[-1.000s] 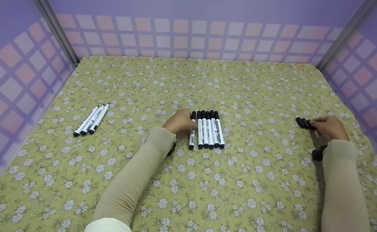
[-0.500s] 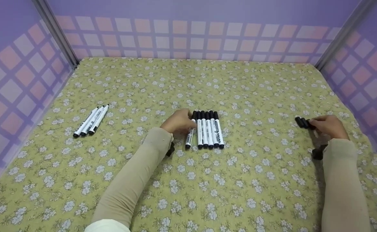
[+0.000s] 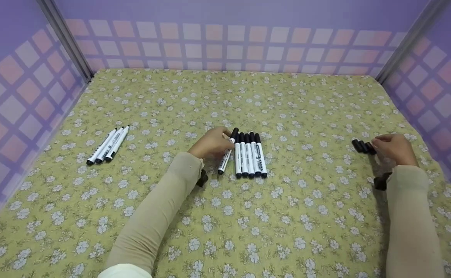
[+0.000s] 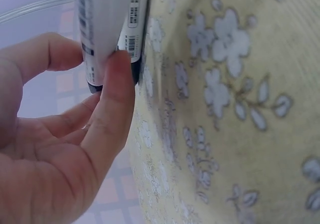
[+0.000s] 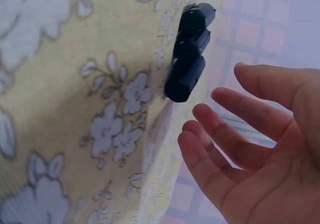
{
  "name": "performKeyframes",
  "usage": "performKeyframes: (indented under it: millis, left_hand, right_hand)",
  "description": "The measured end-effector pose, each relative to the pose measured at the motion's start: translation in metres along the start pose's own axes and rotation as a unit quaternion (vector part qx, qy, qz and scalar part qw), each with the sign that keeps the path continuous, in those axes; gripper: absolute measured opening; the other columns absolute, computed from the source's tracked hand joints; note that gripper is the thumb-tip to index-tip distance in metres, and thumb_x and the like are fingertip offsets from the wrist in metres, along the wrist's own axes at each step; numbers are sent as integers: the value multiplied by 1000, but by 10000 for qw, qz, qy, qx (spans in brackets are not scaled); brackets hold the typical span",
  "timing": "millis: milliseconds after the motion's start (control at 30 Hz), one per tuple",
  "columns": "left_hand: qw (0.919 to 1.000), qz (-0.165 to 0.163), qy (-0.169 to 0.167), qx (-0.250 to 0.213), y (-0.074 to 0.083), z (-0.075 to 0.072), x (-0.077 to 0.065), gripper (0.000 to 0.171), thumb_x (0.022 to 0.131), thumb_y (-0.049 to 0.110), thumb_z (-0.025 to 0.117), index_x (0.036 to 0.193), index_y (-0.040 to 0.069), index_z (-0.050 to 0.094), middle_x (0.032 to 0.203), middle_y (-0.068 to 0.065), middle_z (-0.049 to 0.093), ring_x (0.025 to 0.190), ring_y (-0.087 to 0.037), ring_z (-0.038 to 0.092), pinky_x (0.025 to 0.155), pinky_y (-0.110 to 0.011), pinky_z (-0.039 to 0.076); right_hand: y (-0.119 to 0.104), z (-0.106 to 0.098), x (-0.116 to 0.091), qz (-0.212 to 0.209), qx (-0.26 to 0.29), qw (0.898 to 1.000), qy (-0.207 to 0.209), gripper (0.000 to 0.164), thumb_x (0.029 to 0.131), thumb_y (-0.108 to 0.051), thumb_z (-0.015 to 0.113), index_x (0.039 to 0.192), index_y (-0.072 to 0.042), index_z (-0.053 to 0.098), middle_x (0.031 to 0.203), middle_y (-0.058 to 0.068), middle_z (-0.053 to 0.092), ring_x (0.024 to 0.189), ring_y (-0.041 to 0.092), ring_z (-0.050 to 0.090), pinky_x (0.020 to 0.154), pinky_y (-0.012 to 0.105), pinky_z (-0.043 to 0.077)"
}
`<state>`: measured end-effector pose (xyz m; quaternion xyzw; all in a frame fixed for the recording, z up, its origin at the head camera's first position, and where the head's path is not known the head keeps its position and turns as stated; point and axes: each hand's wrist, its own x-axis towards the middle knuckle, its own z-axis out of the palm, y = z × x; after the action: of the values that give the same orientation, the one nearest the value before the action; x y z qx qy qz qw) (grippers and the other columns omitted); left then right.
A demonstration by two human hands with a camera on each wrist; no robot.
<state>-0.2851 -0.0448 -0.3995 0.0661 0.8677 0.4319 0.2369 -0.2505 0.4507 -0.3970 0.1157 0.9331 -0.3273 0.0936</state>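
My left hand (image 3: 211, 143) pinches a capped white marker (image 3: 225, 160) between thumb and fingers, just left of the row. In the left wrist view the held marker (image 4: 102, 27) is tilted, with a second marker close behind it. Several capped markers (image 3: 250, 160) lie side by side in that row, black caps pointing away. My right hand (image 3: 397, 148) hovers beside three black marker caps (image 3: 363, 146) at the right. The right wrist view shows its fingers (image 5: 217, 174) relaxed and apart from the caps (image 5: 185, 79), with nothing held.
Three uncapped white markers (image 3: 108, 146) lie together at the left of the table, tips pointing away. A yellow flowered cloth (image 3: 306, 239) covers the table. Purple checked panels (image 3: 248, 46) enclose the back and both sides.
My left hand has drawn the leftmost marker away from the row and tilted it, its near end swinging left. My right hand has lifted slightly away from the third cap.
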Motion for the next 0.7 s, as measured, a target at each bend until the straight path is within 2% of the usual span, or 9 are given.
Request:
performKeyframes:
  millis: [167,300,500,600,700]
  left_hand:
    - [9992,130,35,-372,0,-3,-3,52,89,14,59,140,12,46,111,-9,59,64,-16,49,61,-34,46]
    - [9983,326,110,-473,0,-5,-6,52,89,13,57,140,15,47,112,-9,60,57,-12,44,56,-33,43]
    - [9955,821,183,-439,2,-9,-15,48,93,14,54,141,17,47,114,-9,59,46,-8,32,47,-27,34]
    - [9928,1138,184,-315,4,-12,-19,46,95,14,51,141,19,48,115,-10,57,48,-10,31,47,-26,32]
    - [9902,1390,95,-58,5,-15,-23,45,97,14,48,142,21,47,118,-10,54,58,-12,37,53,-27,34]
  right_hand:
    - [-10,-1,0,-32,14,9999,123,79,98,-55,36,147,5,31,147,36,28,130,53,32,102,66,32]
    - [-22,0,-1,-172,67,9996,231,79,96,-58,37,147,3,33,148,34,29,131,52,32,102,67,30]
    - [-44,4,-6,-668,-40,9970,396,76,96,-57,39,144,1,40,146,34,34,125,50,40,97,64,37]
    - [-56,7,-8,-891,-94,9948,491,74,96,-57,40,143,0,42,143,33,39,121,48,45,93,62,40]
    - [-71,12,-11,-1141,-139,9919,543,70,97,-55,42,143,-2,44,142,31,42,121,47,46,92,61,41]
